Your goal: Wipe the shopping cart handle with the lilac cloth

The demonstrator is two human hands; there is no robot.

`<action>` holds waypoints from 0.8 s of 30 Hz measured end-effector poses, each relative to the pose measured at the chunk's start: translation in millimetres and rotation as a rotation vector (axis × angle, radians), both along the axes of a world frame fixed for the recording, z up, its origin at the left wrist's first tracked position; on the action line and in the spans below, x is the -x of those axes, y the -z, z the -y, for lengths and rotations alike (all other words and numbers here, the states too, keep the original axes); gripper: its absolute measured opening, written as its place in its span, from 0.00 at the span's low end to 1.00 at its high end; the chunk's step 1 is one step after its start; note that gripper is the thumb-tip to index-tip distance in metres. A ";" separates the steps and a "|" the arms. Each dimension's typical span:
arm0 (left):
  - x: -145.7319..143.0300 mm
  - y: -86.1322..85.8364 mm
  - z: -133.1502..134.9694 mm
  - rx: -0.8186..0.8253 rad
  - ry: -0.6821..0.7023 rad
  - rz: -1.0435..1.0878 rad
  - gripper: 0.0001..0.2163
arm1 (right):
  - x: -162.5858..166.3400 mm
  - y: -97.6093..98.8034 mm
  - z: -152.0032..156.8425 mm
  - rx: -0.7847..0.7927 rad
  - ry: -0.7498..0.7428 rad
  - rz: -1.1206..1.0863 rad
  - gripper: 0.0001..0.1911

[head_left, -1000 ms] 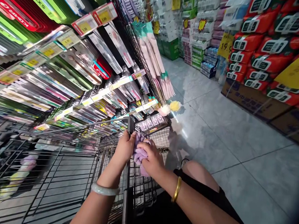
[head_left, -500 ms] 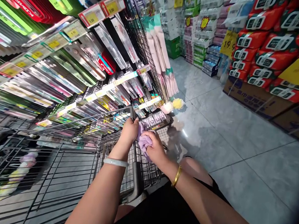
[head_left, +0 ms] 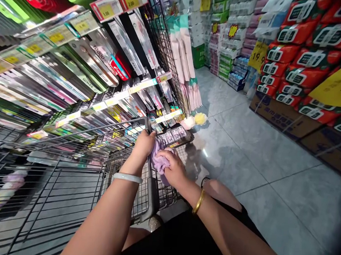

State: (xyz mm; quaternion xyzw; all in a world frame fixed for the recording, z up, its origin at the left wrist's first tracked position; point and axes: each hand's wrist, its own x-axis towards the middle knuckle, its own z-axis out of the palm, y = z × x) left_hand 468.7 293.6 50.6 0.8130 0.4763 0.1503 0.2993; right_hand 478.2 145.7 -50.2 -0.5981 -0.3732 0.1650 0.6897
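Note:
My left hand (head_left: 144, 144), with a pale bangle at its wrist, is closed around the far end of the shopping cart's dark grey handle (head_left: 152, 192). Bunched in the fingers of my right hand (head_left: 176, 169) is a lavender cloth (head_left: 160, 160). The cloth lies against the handle, right beside my left hand, and part of it hangs below my right fingers. A gold bangle circles my right wrist. The wire basket of the cart (head_left: 68, 198) spreads out to the left of the handle.
Shelves of packaged toothbrushes (head_left: 84, 72) with price tags rise along the left. Pink-and-teal packs (head_left: 179, 47) hang at the shelf end, above yellow and white puffs (head_left: 200, 118). Red tissue packs (head_left: 303, 70) are stacked on cartons (head_left: 283, 115) at right. Grey tiled floor (head_left: 238, 147) lies between.
Both hands and the cart handle sit slightly farther left in the picture, as the view has turned a little. The cloth's folds have shifted in my right hand; both grips remain.

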 end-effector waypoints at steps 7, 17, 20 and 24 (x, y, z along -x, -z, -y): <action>-4.2 6.0 -13.4 0.056 -0.002 -0.009 0.09 | -18.0 61.3 -11.7 0.428 -0.050 -0.353 0.28; -6.4 7.5 -21.3 0.081 -0.021 0.025 0.11 | -14.8 39.0 -11.5 0.273 -0.144 -0.634 0.20; -6.7 7.7 -21.2 0.090 -0.012 0.019 0.10 | -10.0 50.6 -22.2 0.324 0.028 -0.562 0.21; -7.9 5.4 -18.9 0.089 -0.013 0.005 0.10 | -2.4 29.5 -25.3 0.236 0.028 -0.603 0.15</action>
